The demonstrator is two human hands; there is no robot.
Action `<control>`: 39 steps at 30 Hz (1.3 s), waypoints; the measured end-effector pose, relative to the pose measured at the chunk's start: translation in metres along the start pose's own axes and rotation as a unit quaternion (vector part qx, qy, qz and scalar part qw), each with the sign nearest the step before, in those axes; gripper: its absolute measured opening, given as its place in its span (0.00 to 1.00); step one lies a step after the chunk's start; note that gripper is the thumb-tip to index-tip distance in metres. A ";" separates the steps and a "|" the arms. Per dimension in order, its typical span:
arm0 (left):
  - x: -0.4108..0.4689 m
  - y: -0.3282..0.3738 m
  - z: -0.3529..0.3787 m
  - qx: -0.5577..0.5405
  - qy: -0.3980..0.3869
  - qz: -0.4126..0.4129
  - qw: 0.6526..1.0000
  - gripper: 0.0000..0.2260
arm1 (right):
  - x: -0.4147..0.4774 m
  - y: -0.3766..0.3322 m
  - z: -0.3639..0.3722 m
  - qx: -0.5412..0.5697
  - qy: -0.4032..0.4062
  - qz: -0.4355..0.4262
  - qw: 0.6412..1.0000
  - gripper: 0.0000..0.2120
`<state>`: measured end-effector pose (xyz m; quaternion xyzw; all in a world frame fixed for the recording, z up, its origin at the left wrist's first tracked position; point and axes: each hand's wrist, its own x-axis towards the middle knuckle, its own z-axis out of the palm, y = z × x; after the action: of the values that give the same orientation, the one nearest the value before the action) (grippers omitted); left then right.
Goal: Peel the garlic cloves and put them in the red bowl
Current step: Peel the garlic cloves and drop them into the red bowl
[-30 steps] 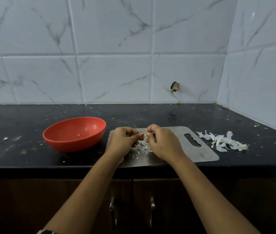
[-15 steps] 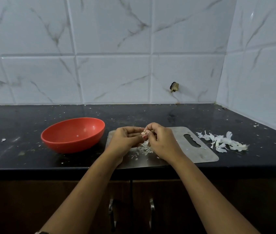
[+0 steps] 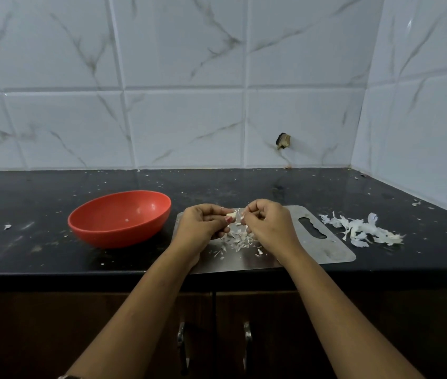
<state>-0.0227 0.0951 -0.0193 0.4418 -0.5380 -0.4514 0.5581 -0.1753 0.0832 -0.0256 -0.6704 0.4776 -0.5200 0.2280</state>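
Dim, cool bluish light, seemingly from overhead. Tiles point(image 3: 184, 127) evenly lit, faint sheen on the right wall point(image 3: 422, 105). Black counter point(image 3: 39, 258) shows soft reflections; bowl point(image 3: 101, 236) casts weak shadow beneath. Cabinets point(image 3: 39, 337) nearly black. Tile lines bow at edges. Slightly soft overall.

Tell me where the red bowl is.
Head view, left of centre: the red bowl sits on the black counter, just left of the steel board and of the left hand, which pinches a clove.
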 end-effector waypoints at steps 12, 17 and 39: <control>-0.001 0.000 0.002 0.024 0.014 0.010 1.000 0.08 | 0.001 0.001 0.001 -0.045 -0.023 -0.008 0.999 0.11; 0.000 -0.002 0.002 0.046 0.028 0.016 0.998 0.05 | 0.002 0.002 0.001 -0.030 -0.061 -0.016 0.998 0.06; -0.006 0.002 0.008 0.099 -0.025 0.074 0.992 0.07 | 0.000 0.000 0.000 -0.031 0.021 -0.147 0.988 0.03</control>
<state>-0.0310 0.1018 -0.0182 0.4429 -0.6248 -0.3642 0.5299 -0.1755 0.0837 -0.0257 -0.7290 0.3949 -0.5466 0.1179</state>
